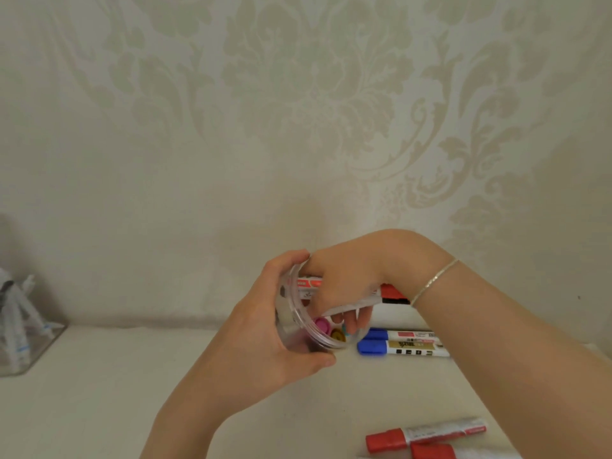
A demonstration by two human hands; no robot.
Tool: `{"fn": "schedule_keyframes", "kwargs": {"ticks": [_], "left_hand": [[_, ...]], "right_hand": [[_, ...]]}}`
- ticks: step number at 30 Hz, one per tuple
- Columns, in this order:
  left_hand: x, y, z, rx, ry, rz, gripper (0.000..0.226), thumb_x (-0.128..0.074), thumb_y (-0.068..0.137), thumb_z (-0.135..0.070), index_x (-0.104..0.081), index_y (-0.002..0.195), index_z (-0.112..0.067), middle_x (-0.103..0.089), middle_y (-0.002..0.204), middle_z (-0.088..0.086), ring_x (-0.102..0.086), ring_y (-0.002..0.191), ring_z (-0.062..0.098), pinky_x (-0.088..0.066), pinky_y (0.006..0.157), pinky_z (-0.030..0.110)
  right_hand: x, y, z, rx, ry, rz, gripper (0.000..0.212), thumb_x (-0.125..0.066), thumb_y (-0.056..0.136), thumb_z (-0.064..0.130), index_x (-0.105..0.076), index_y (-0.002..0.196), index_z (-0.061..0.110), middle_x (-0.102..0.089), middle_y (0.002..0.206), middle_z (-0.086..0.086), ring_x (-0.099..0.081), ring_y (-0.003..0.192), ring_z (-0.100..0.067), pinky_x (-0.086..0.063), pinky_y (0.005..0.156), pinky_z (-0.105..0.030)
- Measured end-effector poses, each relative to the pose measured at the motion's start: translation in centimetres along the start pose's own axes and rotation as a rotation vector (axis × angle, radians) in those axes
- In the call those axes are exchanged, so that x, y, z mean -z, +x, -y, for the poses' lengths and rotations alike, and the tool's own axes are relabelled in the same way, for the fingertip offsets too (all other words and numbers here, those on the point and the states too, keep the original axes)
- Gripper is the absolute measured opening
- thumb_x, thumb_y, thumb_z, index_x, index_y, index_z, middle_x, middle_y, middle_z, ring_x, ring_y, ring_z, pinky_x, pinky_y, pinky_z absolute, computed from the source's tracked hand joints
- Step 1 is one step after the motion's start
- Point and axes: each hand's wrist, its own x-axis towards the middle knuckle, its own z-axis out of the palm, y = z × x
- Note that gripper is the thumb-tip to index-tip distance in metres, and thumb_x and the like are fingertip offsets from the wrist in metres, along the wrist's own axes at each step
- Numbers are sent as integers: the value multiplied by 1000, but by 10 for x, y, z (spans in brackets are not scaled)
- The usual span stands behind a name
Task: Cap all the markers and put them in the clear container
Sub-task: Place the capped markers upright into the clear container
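Left hand (265,339) grips tilted clear container (298,329), mouth facing right hand (341,289) pinching a marker (309,282) lengthwise into it; blue markers (397,342) lie nearer right, mid-counter.

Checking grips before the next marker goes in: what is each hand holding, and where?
Left hand grips the clear container round its wall, tilted. Right hand holds a red-capped marker by its barrel.

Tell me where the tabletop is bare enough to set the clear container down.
Bare tabletop lies left of the left hand, between it and the glass jar at the far left edge. Crowded on the right: two blue-capped markers under the right hand, and red-capped markers near the bottom edge.
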Motion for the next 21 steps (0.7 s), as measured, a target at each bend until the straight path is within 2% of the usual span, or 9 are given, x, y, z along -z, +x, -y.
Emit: {"fn": "schedule_keyframes", "kwargs": {"ticks": [1, 3, 5, 9, 12, 15, 18, 19, 21], "left_hand": [[-1, 0, 0, -3, 7, 1, 104, -92, 54, -21, -28, 125, -60, -50, 122, -35, -54, 112, -9, -42, 85, 7], [-4, 1, -1, -6, 10, 6, 104, -92, 54, -22, -28, 125, -61, -50, 122, -35, -53, 112, -8, -42, 86, 7], [-6, 3, -3, -11, 21, 19, 104, -92, 53, -25, -27, 126, -61, -49, 123, -34, -53, 113, -7, -44, 90, 12], [-7, 4, -4, -24, 22, 30, 105, -92, 53, -26, -26, 126, -62, -49, 124, -33, -54, 114, -5, -45, 92, 17], [-6, 5, -2, -29, 16, 29, 105, -92, 53, -23, -28, 128, -59, -51, 124, -31, -55, 113, -4, -46, 92, 15], [-6, 4, -1, -30, 12, 22, 105, -92, 54, -22, -28, 128, -59, -51, 123, -32, -56, 112, -5, -44, 89, 10], [-7, 4, -1, -24, 32, 29, 105, -92, 53, -24, -27, 128, -60, -49, 124, -33, -54, 112, -6, -43, 87, 9], [-7, 4, -2, -23, 38, 31, 106, -92, 53, -25, -27, 128, -61, -49, 125, -33, -54, 112, -6, -43, 87, 9], [-8, 5, -2, -23, 45, 36, 106, -92, 52, -26, -26, 127, -62, -48, 126, -33, -54, 112, -6, -43, 88, 10]], "right_hand": [[-2, 0, 3, -32, -90, -13, 26, -56, 91, 19, -56, 112, 2, -67, 93, -19, -68, 63, -26, -60, 68, -38], [-6, 1, 8, -78, -274, -32, 20, -50, 94, 19, -57, 92, 0, -62, 74, -13, -60, 53, -21, -55, 61, -31], [-6, 4, 10, -69, -326, 7, 23, -47, 96, 18, -54, 77, 6, -53, 71, -7, -53, 55, -17, -47, 57, -25], [-1, 4, 6, -12, -245, 59, 19, -55, 91, 23, -63, 95, 6, -62, 87, -9, -60, 75, -22, -51, 70, -30], [0, 2, 1, -1, -193, 24, 20, -58, 87, 21, -66, 94, 3, -66, 87, -10, -62, 72, -23, -50, 66, -28], [-2, 4, 0, 11, -187, -39, 33, -55, 89, 24, -63, 113, 2, -68, 108, -12, -66, 92, -28, -53, 83, -34], [-8, 9, 7, 2, -281, -18, 35, -47, 98, 30, -59, 121, 8, -61, 116, -9, -59, 104, -25, -46, 87, -34], [-11, 10, 9, 2, -306, 18, 32, -46, 99, 27, -59, 120, 8, -61, 114, -10, -58, 104, -25, -44, 88, -34], [-13, 9, 10, 12, -291, 38, 19, -47, 98, 19, -61, 100, 6, -58, 90, -5, -55, 91, -23, -42, 83, -32]]}}
